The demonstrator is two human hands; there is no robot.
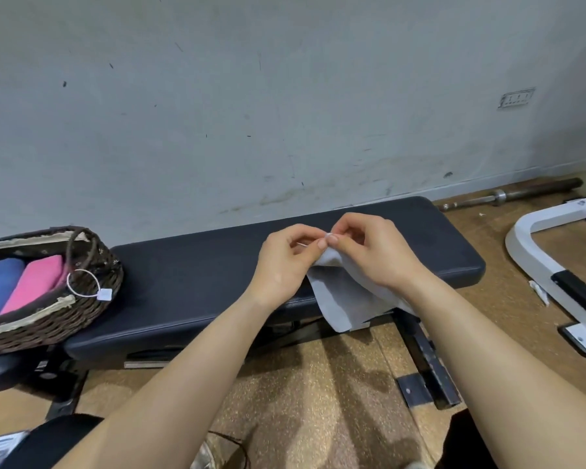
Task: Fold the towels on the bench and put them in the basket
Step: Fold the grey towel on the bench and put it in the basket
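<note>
Above the bench (pixel 190 275), left hand (pixel 281 262) and right hand (pixel 376 252) pinch the towel (pixel 335 292) hanging lengthwise.

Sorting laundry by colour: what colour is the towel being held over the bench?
Light grey, plain; the towel shows best in the head view.

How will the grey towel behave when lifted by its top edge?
Probably floppy: the grey towel drapes in folds over the bench edge. Likely light: the left hand and right hand hold it up with fingertip pinches alone.
</note>
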